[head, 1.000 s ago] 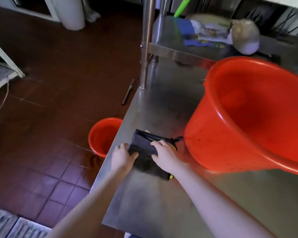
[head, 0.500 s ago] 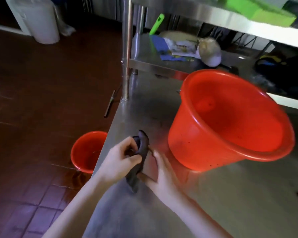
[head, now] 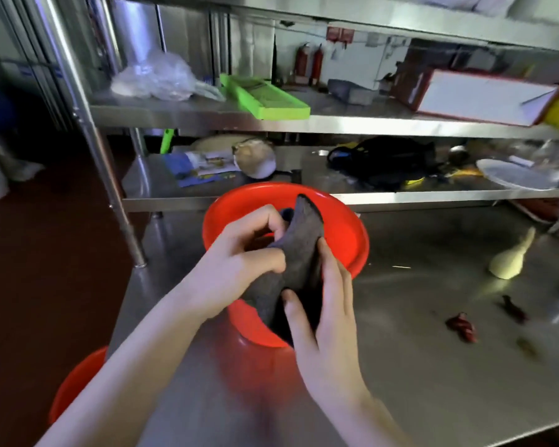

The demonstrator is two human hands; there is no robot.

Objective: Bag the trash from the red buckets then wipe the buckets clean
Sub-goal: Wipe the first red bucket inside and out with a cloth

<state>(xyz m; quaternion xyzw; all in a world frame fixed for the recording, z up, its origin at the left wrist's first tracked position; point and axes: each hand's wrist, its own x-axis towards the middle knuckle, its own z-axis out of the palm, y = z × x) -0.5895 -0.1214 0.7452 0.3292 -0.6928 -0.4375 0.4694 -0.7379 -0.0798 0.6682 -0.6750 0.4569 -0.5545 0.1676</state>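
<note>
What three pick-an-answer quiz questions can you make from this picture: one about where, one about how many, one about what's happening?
1. Where does the big red bucket stand? A) steel table B) floor C) top shelf
2. How many red buckets show? A) one B) two C) four
3. The dark grey cloth is A) flat on the table B) gripped by both hands C) hanging from a shelf

1 A, it sits on the tabletop. 2 B, a second bucket shows below the table edge. 3 B, left hand and right hand grip it.
</note>
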